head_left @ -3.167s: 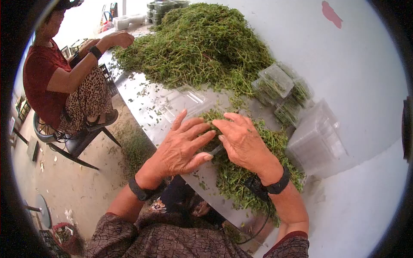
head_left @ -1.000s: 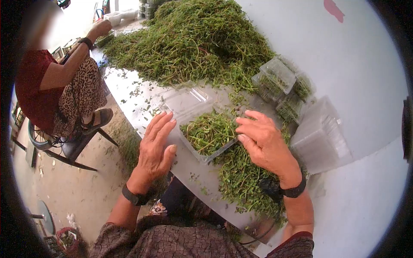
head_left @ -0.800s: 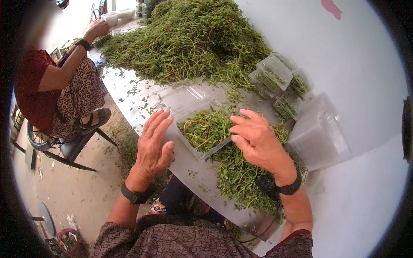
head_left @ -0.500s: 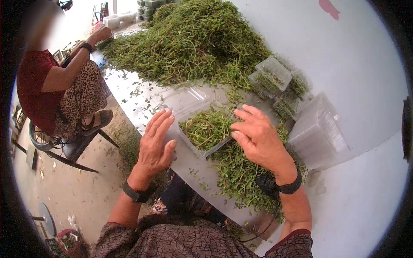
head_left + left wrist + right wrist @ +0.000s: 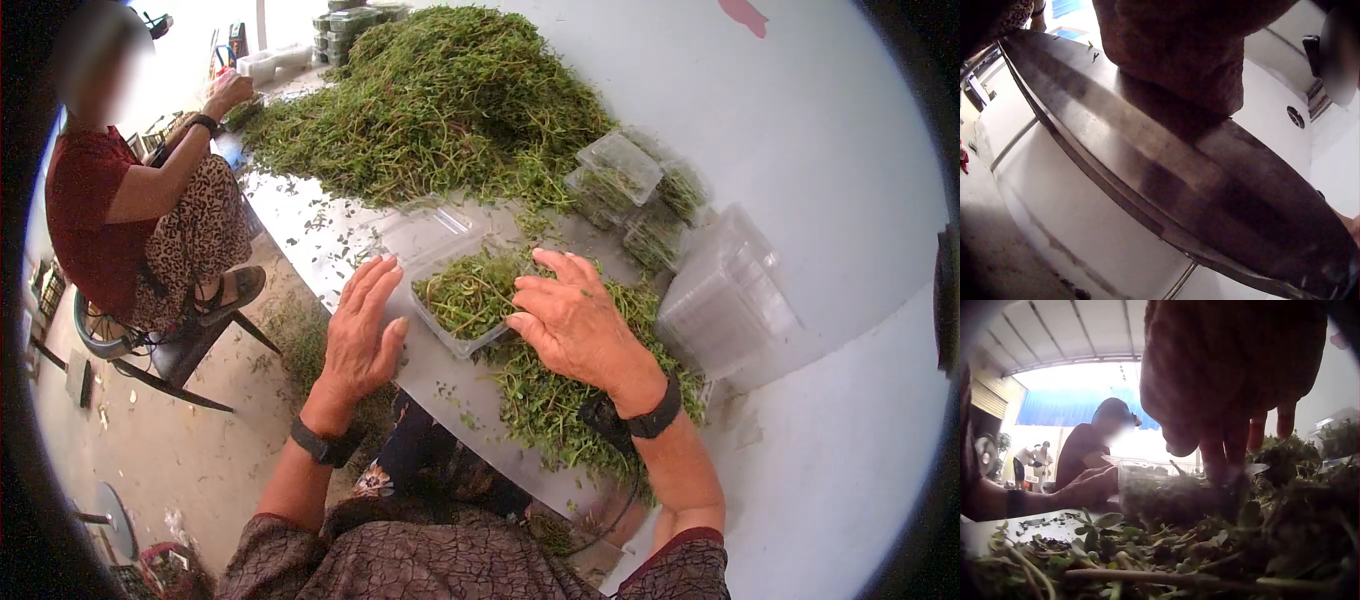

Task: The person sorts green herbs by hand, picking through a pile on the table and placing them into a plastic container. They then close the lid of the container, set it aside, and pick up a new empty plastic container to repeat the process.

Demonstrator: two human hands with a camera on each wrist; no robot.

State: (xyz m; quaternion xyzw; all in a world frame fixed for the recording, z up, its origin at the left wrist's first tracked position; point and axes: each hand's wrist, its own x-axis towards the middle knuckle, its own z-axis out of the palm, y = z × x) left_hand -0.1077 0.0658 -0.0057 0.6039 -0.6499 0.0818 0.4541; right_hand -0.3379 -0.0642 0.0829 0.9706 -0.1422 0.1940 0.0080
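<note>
An open clear plastic box (image 5: 452,343) full of green leafy stems (image 5: 465,292) sits on the metal table (image 5: 420,385), its lid (image 5: 425,232) folded back on the far side. My left hand (image 5: 355,325) is at the box's left, with fingers straight and thumb apart, holding nothing. Over the right edge of the box my right hand (image 5: 580,325) has its fingers bent loosely. In the right wrist view, the fingers (image 5: 1213,453) of that hand point down at the greens in the box. Loose greens (image 5: 560,415) lie beneath my right hand and wrist.
A large heap of greens (image 5: 430,110) covers the table's far part. Filled clear boxes (image 5: 625,185) and a stack of nested boxes (image 5: 725,295) stand at the right by the wall. Another person (image 5: 140,190) sits at the left.
Both hands were close together over the box at first; my left hand has since drawn to its left side. Lately my right hand has shifted slightly left over the box's edge.
</note>
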